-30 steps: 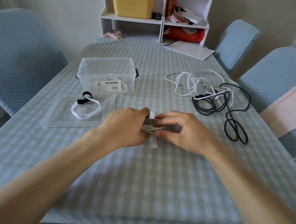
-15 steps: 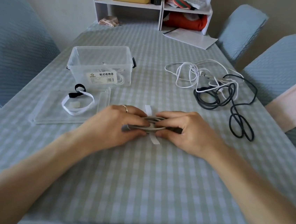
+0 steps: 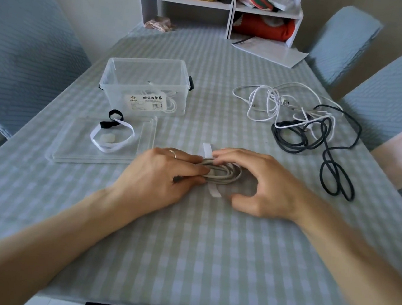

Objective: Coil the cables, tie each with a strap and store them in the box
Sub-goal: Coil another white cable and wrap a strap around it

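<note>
A coiled grey cable (image 3: 222, 173) lies on the table across a white strap (image 3: 208, 150), whose two ends stick out above and below the coil. My left hand (image 3: 163, 173) grips the coil's left end. My right hand (image 3: 264, 181) arches over the right end, fingertips on top of the coil. The clear plastic box (image 3: 145, 84) stands open at the far left with a white cable inside. A tangle of white cable (image 3: 272, 102) and black cable (image 3: 331, 151) lies at the right.
The box's clear lid (image 3: 76, 149) lies flat left of my hands, bearing a white strap (image 3: 112, 138), a black strap (image 3: 113, 118) and a small white piece. Blue-covered chairs stand on both sides. A white shelf unit (image 3: 220, 5) and papers (image 3: 267, 50) sit at the far end.
My left hand has shifted right along the coil and my right hand has lifted into an arch, so more of the grey coil shows between them. The camera has tilted slightly downward.
</note>
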Tool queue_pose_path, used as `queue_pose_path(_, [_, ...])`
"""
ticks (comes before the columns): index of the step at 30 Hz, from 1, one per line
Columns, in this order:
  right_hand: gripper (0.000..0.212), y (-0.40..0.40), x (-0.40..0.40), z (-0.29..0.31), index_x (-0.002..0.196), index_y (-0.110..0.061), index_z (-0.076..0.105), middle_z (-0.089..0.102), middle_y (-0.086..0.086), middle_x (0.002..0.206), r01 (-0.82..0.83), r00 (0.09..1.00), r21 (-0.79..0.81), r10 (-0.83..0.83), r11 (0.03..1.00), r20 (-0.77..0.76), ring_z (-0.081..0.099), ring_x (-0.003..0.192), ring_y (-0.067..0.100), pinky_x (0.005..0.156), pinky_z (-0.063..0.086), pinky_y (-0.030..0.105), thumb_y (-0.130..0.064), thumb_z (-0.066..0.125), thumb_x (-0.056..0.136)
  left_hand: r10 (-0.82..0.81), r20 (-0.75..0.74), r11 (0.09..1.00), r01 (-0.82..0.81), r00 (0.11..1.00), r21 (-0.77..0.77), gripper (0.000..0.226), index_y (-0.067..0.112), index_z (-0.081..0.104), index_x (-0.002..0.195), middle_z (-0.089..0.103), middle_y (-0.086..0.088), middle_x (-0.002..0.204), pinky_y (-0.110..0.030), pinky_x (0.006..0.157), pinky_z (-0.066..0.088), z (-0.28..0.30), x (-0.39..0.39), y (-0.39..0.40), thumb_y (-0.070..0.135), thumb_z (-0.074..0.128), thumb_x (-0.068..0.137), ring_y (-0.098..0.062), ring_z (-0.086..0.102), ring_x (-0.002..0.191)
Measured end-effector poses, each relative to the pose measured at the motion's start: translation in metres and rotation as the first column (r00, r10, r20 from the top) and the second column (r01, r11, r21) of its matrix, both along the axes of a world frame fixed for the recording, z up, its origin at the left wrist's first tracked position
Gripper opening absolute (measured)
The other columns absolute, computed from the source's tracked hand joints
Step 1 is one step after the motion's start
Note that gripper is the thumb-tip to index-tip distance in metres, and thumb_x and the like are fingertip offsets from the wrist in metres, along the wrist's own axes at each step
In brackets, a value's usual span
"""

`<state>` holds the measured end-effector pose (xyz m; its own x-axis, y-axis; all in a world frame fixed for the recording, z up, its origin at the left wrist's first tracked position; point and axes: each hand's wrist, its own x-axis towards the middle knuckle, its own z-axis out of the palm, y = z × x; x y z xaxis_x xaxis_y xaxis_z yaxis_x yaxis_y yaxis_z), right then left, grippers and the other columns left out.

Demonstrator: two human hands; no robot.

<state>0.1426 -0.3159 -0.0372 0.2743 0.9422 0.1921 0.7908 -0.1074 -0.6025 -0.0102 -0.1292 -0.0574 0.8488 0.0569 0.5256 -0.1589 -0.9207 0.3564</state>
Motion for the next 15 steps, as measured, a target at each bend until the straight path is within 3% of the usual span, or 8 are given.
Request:
queue_pose_path(2, [0.053, -0.003, -0.002, -0.004, 0.121, -0.022, 0.069, 0.06, -0.013, 0.131, -0.014, 0.999, 0.056, 0.011, 0.998, 0.052, 0.055, 0.123, 0.002, 0.105, 0.044, 0.03, -0.031, 0.08, 0.07, 0.007, -0.005, 1.0, -0.007, 1.0, -0.017, 0.019, 0.024, 0.08, 0.101, 0.075, 0.004, 0.108, -0.034, 0.078, 0.059, -0.001, 0.0, -0.001, 0.027, 0.07, 0.085, -0.012, 0.071, 0.101])
queue_pose_path(5, [0.027, 0.002, -0.007, -0.009, 0.102, -0.017, 0.078, 0.069, -0.009, 0.108, -0.017, 0.996, 0.229, -0.003, 0.973, 0.087, 0.063, 0.102, 0.011, 0.089, 0.051, 0.034, -0.031, 0.078, 0.079, 0.01, -0.015, 1.0, -0.01, 1.0, -0.028, 0.019, 0.023, 0.08, 0.101, 0.075, 0.0, 0.11, -0.037, 0.079, 0.06, -0.002, 0.0, -0.003, 0.026, 0.07, 0.085, -0.017, 0.072, 0.1])
queue_pose_path(8, [0.008, 0.008, -0.014, -0.009, 0.086, -0.017, 0.08, 0.068, -0.008, 0.087, 0.039, 0.998, 0.321, -0.054, 0.946, 0.037, 0.064, 0.081, 0.01, 0.075, 0.051, 0.027, -0.023, 0.076, 0.083, -0.004, -0.035, 0.999, 0.002, 0.999, -0.045, 0.023, 0.025, 0.079, 0.103, 0.075, -0.001, 0.111, -0.038, 0.081, 0.059, -0.001, 0.0, -0.004, 0.032, 0.064, 0.087, -0.018, 0.071, 0.103])
queue_pose_path(15, [0.006, 0.026, -0.014, -0.011, 0.077, -0.021, 0.078, 0.064, -0.005, 0.076, 0.305, 0.945, 0.192, -0.272, 0.933, -0.183, 0.059, 0.068, 0.009, 0.062, 0.041, 0.016, -0.022, 0.08, 0.083, -0.006, 0.01, 1.0, 0.006, 1.0, 0.015, 0.021, 0.024, 0.079, 0.097, 0.075, 0.005, 0.107, -0.037, 0.072, 0.06, -0.001, -0.002, -0.006, 0.031, 0.062, 0.088, -0.019, 0.071, 0.097])
